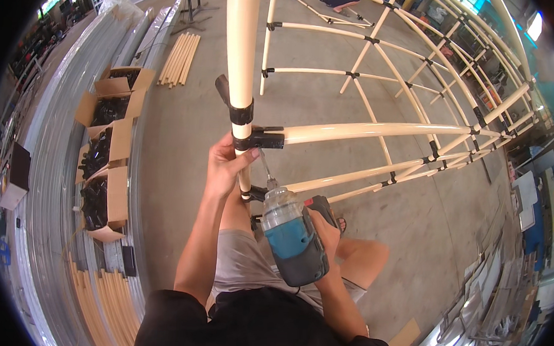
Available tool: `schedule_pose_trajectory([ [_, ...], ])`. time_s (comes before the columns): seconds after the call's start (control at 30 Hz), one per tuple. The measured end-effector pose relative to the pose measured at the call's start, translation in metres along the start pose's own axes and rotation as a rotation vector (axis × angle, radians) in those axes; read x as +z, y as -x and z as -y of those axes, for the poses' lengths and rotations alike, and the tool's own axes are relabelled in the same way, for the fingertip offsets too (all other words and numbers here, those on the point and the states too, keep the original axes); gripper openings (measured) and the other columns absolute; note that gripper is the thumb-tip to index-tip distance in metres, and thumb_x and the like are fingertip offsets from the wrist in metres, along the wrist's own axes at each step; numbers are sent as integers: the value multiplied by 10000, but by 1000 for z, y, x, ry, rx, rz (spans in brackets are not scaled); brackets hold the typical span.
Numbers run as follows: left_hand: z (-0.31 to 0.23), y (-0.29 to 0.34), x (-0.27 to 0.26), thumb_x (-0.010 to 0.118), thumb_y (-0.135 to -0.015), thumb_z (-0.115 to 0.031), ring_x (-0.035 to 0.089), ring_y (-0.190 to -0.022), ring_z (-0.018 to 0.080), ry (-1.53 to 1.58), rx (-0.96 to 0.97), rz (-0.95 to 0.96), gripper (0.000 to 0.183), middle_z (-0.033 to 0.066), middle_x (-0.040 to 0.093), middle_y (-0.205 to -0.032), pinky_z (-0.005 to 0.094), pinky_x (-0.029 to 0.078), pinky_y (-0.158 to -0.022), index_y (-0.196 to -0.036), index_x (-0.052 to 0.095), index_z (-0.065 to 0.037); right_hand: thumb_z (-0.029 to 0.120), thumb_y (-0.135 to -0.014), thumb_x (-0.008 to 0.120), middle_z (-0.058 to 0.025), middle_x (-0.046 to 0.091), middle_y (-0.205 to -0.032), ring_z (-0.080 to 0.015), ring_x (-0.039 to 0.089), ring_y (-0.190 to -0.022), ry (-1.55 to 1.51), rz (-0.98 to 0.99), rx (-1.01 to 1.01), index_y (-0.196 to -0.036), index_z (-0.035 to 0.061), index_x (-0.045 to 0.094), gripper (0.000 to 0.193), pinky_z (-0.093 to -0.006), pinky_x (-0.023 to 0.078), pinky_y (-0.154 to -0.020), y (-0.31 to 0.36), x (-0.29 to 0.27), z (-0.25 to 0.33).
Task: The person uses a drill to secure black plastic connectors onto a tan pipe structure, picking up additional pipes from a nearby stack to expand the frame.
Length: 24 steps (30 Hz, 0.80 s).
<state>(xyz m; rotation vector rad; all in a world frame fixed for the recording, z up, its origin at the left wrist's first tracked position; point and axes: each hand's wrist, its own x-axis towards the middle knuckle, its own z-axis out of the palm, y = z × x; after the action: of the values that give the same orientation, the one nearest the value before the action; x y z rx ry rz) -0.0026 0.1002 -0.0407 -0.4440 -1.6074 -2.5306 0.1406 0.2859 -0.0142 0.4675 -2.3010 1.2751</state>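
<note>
My left hand (225,163) is closed around the upright cream pipe (241,50), just under a black pipe joint (248,139). From that joint a horizontal cream pipe (355,132) runs off to the right. In my right hand (325,232) is a teal and grey cordless impact driver (290,236), gripped by its handle. Its long bit (265,164) slants up and its tip is at or close to the underside of the joint, by my left thumb; contact is hard to tell. Another black joint (241,112) sits higher on the upright.
A large frame of cream pipes (415,86) with black joints spreads to the right. On the left, open cardboard boxes (118,192) of black joints stand on long metal profiles (56,159). Loose cream pipes (180,59) lie on the floor (185,113). Another person's hand (341,5) shows at the back.
</note>
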Motion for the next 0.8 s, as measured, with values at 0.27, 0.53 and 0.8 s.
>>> schedule_pose_trajectory([
  [0.27, -2, 0, -5, 692, -828, 48, 577, -848, 67, 41, 3, 66, 358, -9, 673, -963, 239, 459, -764, -1177, 643, -11, 126, -716, 666, -179, 638, -869, -339, 647, -724, 77, -12, -65, -1106, -42, 603, 429, -362, 503, -646, 0, 4, -3],
  [0.53, -8, 2, 0, 709, -815, 0, 607, -837, 119, 38, -41, 54, 393, 28, 677, -983, 296, 494, -791, -1197, 615, -5, 105, -733, 663, -168, 635, -865, -325, 652, -731, 48, -21, 5, -1108, -30, 602, 404, -359, 505, -642, 2, 6, 1],
  [0.8, -8, 3, 4, 707, -818, 18, 605, -834, 105, 82, -27, 7, 386, 24, 677, -984, 283, 498, -777, -1194, 624, -6, 97, -746, 655, -179, 627, -907, -341, 643, -770, 156, 7, 72, -1130, -15, 571, 409, -371, 502, -657, 4, 11, 14],
])
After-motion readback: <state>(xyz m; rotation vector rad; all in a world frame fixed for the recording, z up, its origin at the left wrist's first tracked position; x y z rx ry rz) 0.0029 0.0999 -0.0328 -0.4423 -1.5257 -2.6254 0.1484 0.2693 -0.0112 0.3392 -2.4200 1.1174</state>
